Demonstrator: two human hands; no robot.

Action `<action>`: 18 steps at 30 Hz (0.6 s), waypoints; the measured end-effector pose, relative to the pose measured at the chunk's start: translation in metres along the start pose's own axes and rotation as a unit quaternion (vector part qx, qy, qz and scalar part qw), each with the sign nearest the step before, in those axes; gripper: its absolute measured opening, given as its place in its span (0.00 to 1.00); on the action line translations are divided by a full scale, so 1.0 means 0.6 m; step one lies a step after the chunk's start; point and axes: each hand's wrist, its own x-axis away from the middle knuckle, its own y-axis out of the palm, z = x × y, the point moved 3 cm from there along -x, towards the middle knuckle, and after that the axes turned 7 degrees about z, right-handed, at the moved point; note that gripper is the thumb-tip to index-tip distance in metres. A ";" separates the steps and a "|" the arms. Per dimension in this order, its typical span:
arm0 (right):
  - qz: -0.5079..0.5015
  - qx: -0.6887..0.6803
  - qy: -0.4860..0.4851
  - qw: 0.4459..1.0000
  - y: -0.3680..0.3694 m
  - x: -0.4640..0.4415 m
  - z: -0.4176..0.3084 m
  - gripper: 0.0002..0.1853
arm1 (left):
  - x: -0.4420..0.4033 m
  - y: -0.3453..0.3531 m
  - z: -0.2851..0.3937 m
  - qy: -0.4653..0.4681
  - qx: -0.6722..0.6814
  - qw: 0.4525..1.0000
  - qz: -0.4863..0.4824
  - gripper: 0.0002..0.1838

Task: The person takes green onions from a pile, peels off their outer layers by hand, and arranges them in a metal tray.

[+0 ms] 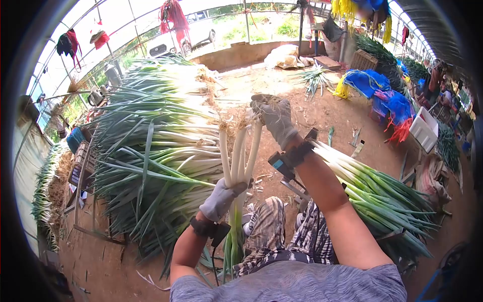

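Note:
My left hand (224, 198), in a grey glove, is wrapped round a small bunch of green onions (239, 158) held upright, white stalks and roots at the top, green leaves hanging below. My right hand (275, 118), also gloved, is closed at the root end of the rightmost stalk, with brown roots about its fingers. A large pile of green onions (161, 146) lies to the left, root ends toward the middle. To the right, beneath my right forearm, another bundle of green onions (372, 191) rests with its leaves toward the lower right.
A white crate (424, 129) stands at the right, near blue netting (370, 84). A wicker basket (363, 60) sits at the back right. Loose onions (313, 78) lie on the dirt floor (241, 93) farther back. A metal frame (95, 232) stands at the left.

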 end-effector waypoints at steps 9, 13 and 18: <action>-0.081 0.079 -0.056 0.992 -0.017 -0.009 -0.040 0.26 | 0.002 -0.025 -0.034 -0.046 0.039 0.998 0.030 0.14; -0.240 0.364 -0.166 0.885 0.025 0.060 -0.069 0.29 | -0.012 -0.027 -0.044 -0.011 0.040 0.999 0.028 0.14; -0.280 0.416 -0.194 0.843 0.039 0.086 -0.122 0.24 | -0.015 -0.017 -0.050 -0.018 -0.008 0.999 0.031 0.13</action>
